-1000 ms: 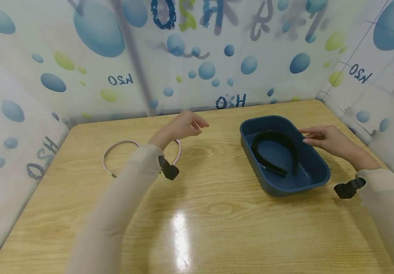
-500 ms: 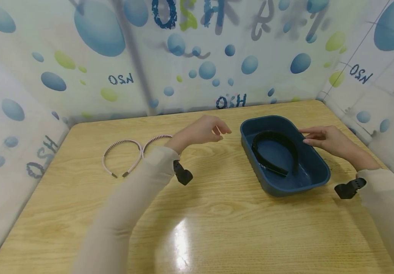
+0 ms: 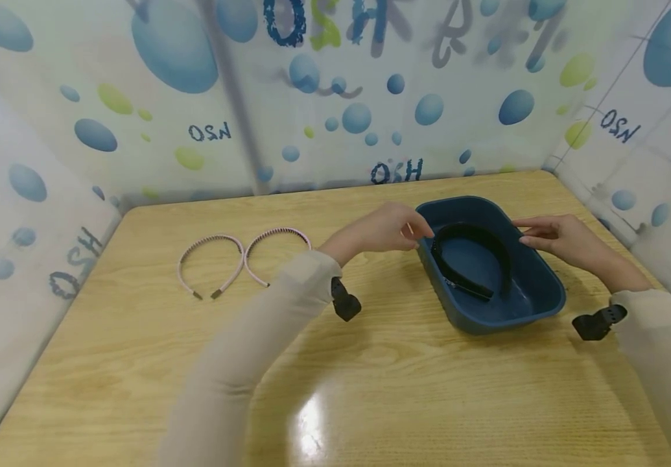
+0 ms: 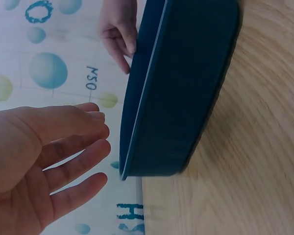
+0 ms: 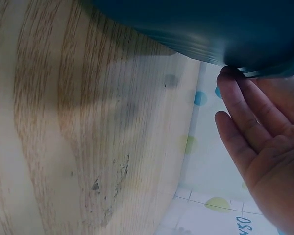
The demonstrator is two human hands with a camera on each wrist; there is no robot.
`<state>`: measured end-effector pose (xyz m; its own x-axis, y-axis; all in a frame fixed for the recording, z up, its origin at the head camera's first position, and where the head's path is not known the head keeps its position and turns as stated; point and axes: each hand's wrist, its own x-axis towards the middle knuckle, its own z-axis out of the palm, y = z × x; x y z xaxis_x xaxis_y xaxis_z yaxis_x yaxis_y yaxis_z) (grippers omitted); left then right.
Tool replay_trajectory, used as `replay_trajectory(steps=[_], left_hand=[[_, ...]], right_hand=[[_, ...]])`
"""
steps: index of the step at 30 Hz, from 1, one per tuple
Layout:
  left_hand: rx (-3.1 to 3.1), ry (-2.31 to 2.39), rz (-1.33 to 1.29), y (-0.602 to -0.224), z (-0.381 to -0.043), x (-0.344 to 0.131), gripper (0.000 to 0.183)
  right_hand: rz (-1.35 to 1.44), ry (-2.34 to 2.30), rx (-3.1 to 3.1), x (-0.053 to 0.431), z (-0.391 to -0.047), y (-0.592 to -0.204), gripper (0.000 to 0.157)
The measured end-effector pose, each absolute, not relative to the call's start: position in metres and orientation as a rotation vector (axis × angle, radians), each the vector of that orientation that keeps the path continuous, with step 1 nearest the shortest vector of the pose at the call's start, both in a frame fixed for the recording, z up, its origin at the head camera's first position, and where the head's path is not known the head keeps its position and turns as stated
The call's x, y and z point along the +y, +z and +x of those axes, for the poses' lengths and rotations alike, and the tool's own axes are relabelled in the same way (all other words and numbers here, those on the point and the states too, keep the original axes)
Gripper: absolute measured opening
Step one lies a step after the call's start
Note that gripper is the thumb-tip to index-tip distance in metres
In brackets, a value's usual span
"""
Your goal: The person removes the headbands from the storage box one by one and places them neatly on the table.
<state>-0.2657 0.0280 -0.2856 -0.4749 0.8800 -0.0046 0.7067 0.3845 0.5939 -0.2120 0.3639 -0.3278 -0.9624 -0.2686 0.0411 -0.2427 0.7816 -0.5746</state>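
In the head view, a deep blue plastic basin (image 3: 487,318) stands on the right of the table. A black headband (image 3: 478,235) lies inside it on the bottom. My left hand (image 3: 390,227) is at the basin's left rim with loosely bent fingers and nothing in them; the left wrist view shows its fingers (image 4: 78,166) spread, just short of the basin's rim. My right hand (image 3: 565,240) touches the opposite rim, its fingers (image 5: 240,105) extended against the outer wall. Two pale pink headbands with dark striped wrapping, a left one (image 3: 211,237) and a right one (image 3: 279,230), lie at left, side by side.
The wooden table (image 3: 417,402) ends at a printed curtain wall (image 3: 335,149) with blue and green dots, close behind and at both sides. My left sleeve (image 3: 236,344) crosses over the table's middle, partly covering the right pink headband. Black wrist cameras sit on both cuffs.
My left hand has moved right, from over the right pink headband to the basin's left rim, uncovering more of the pink headbands. The right hand stays at the basin's rim.
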Motion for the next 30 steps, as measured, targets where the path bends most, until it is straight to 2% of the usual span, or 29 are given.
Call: replay_trajectory(steps=[18, 30], left_hand=[[2.281, 0.711, 1.392, -0.298, -0.272, 0.081, 0.027], [2.320, 0.719, 1.266, -0.298, -0.288, 0.106, 0.027]], right_hand=[[-0.419, -0.956, 2.925, 0.365, -0.210, -0.330, 0.040], [-0.412, -0.939, 2.923, 0.362, -0.212, -0.328, 0.040]])
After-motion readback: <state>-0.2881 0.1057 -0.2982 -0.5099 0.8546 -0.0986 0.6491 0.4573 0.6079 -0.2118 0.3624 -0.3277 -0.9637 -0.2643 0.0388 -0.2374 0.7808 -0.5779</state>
